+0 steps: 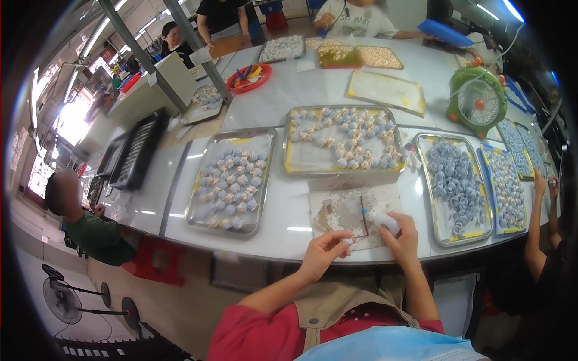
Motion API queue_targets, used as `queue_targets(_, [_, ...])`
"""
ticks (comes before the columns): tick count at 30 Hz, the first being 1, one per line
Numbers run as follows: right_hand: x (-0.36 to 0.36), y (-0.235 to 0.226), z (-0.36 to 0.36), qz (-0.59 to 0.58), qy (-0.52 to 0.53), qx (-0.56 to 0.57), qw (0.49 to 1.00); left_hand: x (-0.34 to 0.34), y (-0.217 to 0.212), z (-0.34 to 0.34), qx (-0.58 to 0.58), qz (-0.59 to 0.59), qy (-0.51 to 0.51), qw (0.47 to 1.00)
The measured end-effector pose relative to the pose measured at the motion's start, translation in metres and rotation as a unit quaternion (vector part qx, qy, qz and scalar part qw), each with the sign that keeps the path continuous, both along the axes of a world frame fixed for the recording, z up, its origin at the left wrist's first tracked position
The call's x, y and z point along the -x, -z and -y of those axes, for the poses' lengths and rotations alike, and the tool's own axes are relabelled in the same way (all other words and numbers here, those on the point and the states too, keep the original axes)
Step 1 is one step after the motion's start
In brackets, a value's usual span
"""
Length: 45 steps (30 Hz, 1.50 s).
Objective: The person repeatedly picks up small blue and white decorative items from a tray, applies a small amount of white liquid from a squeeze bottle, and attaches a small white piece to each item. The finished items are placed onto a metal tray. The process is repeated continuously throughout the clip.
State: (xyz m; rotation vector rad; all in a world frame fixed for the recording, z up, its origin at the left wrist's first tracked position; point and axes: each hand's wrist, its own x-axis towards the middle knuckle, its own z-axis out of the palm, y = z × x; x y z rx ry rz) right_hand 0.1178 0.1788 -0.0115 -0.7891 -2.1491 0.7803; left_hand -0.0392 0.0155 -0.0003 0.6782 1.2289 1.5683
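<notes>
My left hand [327,253] pinches a small pale piece [349,240] between thumb and fingertips, just above the table's near edge. My right hand [402,239] is wrapped round a white squeeze bottle [385,222], whose thin blue tip points left toward the far side of the piece; tip and piece are apart. Beneath both hands lies a stained, crusted board [337,210] with a dark thin stick [364,213] on it. Just beyond it, a metal tray [343,172] bears rows of small blue-grey and cream figures [355,129].
Another tray [256,228] of similar figures stands left. At right are a tray [463,242] of blue-grey cup-shaped parts and a blue tray [510,230]. Farther off are a green fan [478,102], a red basin [248,86] and a pale tray [385,90]. Other people sit around the table.
</notes>
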Motion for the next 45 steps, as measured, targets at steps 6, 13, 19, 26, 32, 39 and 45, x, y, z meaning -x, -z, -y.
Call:
queue_targets(6, [-0.002,0.008,-0.006,0.007,0.002,-0.005,1.000,-0.010,-0.003,-0.004,0.039,0.053,0.001,0.998])
queue_targets(13, [-0.030,-0.005,0.025,-0.122,-0.006,0.256,0.959,-0.034,0.002,0.009,0.028,0.146,-0.011,0.989])
queue_targets(19, [-0.056,-0.028,0.049,-0.168,-0.037,0.279,0.945,-0.043,0.008,0.015,0.020,0.127,-0.009,0.992])
queue_targets(26, [-0.058,-0.044,0.047,-0.092,-0.045,0.062,0.993,-0.042,0.010,0.017,0.022,0.102,-0.022,0.994])
queue_targets(32, [-0.049,-0.056,0.049,-0.041,-0.042,-0.013,0.998,-0.040,0.010,0.021,0.021,0.100,-0.012,0.995])
queue_targets(39, [-0.041,-0.060,0.050,-0.016,-0.051,-0.040,0.998,-0.040,0.007,0.020,0.022,0.107,-0.011,0.994])
queue_targets(45, [-0.038,-0.061,0.049,-0.021,-0.056,-0.061,0.996,-0.040,0.007,0.020,0.020,0.103,-0.007,0.994])
